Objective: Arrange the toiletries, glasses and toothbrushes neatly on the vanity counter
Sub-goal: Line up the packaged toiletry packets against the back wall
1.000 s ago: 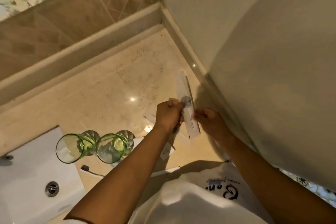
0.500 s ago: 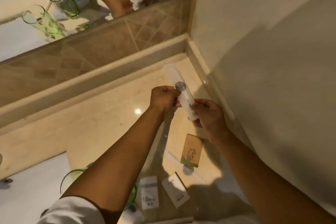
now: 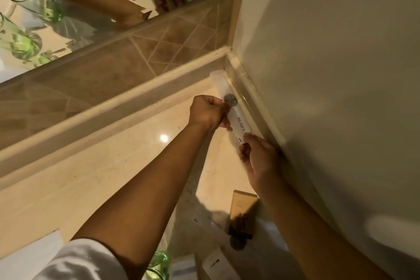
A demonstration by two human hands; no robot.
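A long white toiletry packet (image 3: 236,116) with a grey round mark lies along the right wall's base, its far end near the back corner. My left hand (image 3: 209,112) pinches its middle from the left. My right hand (image 3: 259,157) grips its near end. A tan box (image 3: 243,207) stands on the marble counter (image 3: 113,166) below my right hand. A white sachet (image 3: 216,263) lies nearer still. Part of a green glass (image 3: 159,266) shows under my left forearm.
The mirror (image 3: 56,7) behind the tiled backsplash (image 3: 136,52) reflects two green glasses and my arms. A plain wall (image 3: 329,75) closes the counter on the right. The white sink edge (image 3: 27,254) shows at the lower left.
Both hands have carried the white packet away from me, from mid-counter to the back right corner against the wall. The view has tipped up toward the mirror.
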